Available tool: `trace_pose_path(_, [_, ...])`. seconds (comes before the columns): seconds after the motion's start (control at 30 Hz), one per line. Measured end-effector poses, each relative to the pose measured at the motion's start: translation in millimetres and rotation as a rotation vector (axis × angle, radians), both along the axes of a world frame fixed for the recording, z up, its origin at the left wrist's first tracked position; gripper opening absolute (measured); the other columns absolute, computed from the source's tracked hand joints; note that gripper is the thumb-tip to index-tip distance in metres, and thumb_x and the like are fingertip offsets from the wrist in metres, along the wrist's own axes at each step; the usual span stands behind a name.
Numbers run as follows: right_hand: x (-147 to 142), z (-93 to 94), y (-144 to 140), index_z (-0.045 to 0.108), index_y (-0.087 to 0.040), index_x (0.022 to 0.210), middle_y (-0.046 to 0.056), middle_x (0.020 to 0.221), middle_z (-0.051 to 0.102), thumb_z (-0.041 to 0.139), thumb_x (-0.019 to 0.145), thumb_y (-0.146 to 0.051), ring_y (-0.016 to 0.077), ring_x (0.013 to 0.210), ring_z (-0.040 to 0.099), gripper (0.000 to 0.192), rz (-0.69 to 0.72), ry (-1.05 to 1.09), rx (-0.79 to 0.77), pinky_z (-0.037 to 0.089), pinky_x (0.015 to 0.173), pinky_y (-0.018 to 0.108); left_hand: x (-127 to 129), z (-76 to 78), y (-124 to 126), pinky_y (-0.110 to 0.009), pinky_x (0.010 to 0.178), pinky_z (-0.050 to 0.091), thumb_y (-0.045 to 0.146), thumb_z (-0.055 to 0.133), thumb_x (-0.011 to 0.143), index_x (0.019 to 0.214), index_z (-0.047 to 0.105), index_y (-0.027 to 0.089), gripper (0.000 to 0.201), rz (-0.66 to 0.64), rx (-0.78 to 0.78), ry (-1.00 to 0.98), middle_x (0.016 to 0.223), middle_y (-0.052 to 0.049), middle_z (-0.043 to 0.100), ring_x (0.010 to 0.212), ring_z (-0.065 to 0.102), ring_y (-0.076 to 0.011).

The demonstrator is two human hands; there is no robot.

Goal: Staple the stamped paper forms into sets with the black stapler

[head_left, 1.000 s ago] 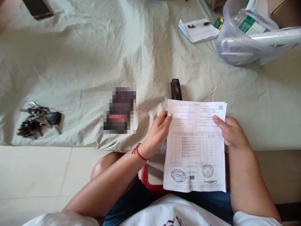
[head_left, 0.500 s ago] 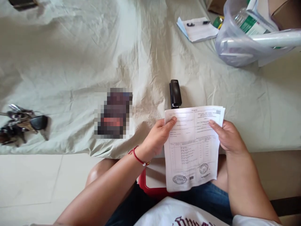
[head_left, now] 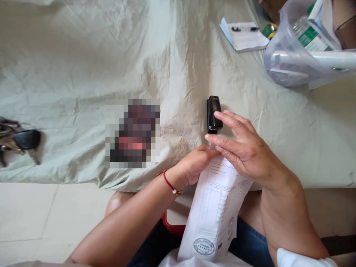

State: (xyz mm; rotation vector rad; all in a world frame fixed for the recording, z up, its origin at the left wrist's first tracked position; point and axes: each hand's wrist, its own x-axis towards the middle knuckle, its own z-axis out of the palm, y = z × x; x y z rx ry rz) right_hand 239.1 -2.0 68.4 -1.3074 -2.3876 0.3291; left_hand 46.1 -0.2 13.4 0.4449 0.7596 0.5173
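My left hand (head_left: 194,165) pinches the top left corner of a printed, stamped paper sheet (head_left: 215,211) that hangs down over my lap. My right hand (head_left: 241,148) lies across the top of the sheet with its fingers spread, fingertips touching or almost touching a black stapler (head_left: 213,114) that lies on the pale green cloth (head_left: 111,55). A red thread bracelet circles my left wrist.
A bunch of keys (head_left: 16,141) lies at the far left. A blurred dark object (head_left: 133,133) sits left of the stapler. At the back right are a notepad with a pen (head_left: 246,35) and a clear plastic tub (head_left: 303,52) of items. A red stool edge (head_left: 172,226) shows below.
The sheet has turned and dropped toward my lap. My right hand left the sheet's right edge and moved up and left over its top, toward the stapler. The view shifted left.
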Motion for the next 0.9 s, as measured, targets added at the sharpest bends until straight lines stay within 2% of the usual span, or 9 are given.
trace_pose_path(0.07, [4,-8.9,1,0.087,-0.040,0.144,0.006,0.173,0.072,0.076,0.110,-0.015,0.0390,0.172,0.057,0.044,0.017,-0.016,-0.047,0.059,0.135,0.071,1,-0.5,1,-0.038,0.081,0.059,0.049,0.108,0.075,0.087,0.082,0.023,0.039,-0.017,0.005,-0.004,0.089,-0.007,0.082,0.094,0.078,-0.0289])
trace_pose_path(0.2, [9,-13.3,5,0.091,-0.034,0.135,0.011,0.164,0.078,0.072,0.112,-0.017,0.0378,0.166,0.064,0.034,0.028,0.004,-0.084,0.063,0.131,0.067,-1,-0.2,3,-0.036,0.076,0.051,0.054,0.110,0.069,0.080,0.080,0.020,0.047,-0.066,0.018,0.008,0.081,-0.005,0.076,0.078,0.066,-0.0216])
trace_pose_path(0.3, [6,-11.9,11,0.091,-0.034,0.135,0.009,0.166,0.077,0.069,0.113,-0.016,0.0350,0.159,0.069,0.036,0.044,0.018,-0.086,0.065,0.129,0.063,-2,0.9,3,-0.034,0.075,0.046,0.061,0.108,0.071,0.080,0.078,0.018,0.053,-0.030,0.096,0.032,0.082,-0.004,0.073,0.078,0.061,-0.0195])
trace_pose_path(0.4, [5,-7.2,16,0.091,-0.036,0.131,0.007,0.156,0.083,0.068,0.113,-0.017,0.0351,0.154,0.072,0.035,0.017,0.023,-0.075,0.066,0.128,0.063,-3,2.9,4,-0.031,0.070,0.040,0.061,0.103,0.079,0.080,0.077,0.018,0.050,0.008,0.148,0.060,0.078,-0.002,0.069,0.075,0.055,-0.0161])
trace_pose_path(0.5, [11,4.1,18,0.090,-0.036,0.135,0.007,0.143,0.087,0.069,0.115,-0.027,0.0334,0.134,0.082,0.031,-0.077,0.064,-0.067,0.070,0.117,0.057,-2,4.5,5,-0.030,0.069,0.045,0.056,0.102,0.083,0.083,0.080,0.018,0.043,0.034,0.113,-0.032,0.080,-0.003,0.074,0.074,0.059,-0.0165])
trace_pose_path(0.6, [21,17.3,16,0.090,-0.036,0.129,0.005,0.122,0.091,0.071,0.115,-0.041,0.0298,0.107,0.086,0.025,-0.199,0.055,-0.129,0.073,0.094,0.047,0,4.0,5,-0.031,0.071,0.053,0.057,0.105,0.082,0.085,0.082,0.020,0.043,0.063,0.074,-0.082,0.081,-0.005,0.078,0.077,0.069,-0.0199])
trace_pose_path(0.73, [33,26.4,14,0.087,-0.032,0.102,0.000,0.084,0.083,0.070,0.114,-0.055,0.0210,0.070,0.074,0.031,-0.267,0.010,-0.382,0.057,0.062,0.035,6,0.6,4,-0.031,0.075,0.056,0.059,0.106,0.082,0.085,0.082,0.019,0.047,0.078,0.065,-0.093,0.080,-0.005,0.078,0.080,0.071,-0.0206])
trace_pose_path(0.8, [37,26.0,17,0.082,-0.030,0.093,-0.002,0.074,0.076,0.070,0.113,-0.061,0.0181,0.064,0.065,0.039,-0.293,0.034,-0.479,0.051,0.058,0.033,8,-1.6,3,-0.031,0.077,0.055,0.061,0.104,0.085,0.087,0.081,0.019,0.048,0.128,0.083,-0.082,0.083,-0.005,0.078,0.082,0.070,-0.0198])
trace_pose_path(0.9, [42,20.8,23,0.077,-0.029,0.086,-0.001,0.075,0.072,0.072,0.110,-0.070,0.0180,0.068,0.063,0.048,-0.323,0.120,-0.509,0.050,0.062,0.032,11,-6.0,2,-0.031,0.078,0.052,0.061,0.098,0.091,0.091,0.079,0.020,0.045,0.270,0.115,-0.068,0.088,-0.003,0.077,0.082,0.066,-0.0181])
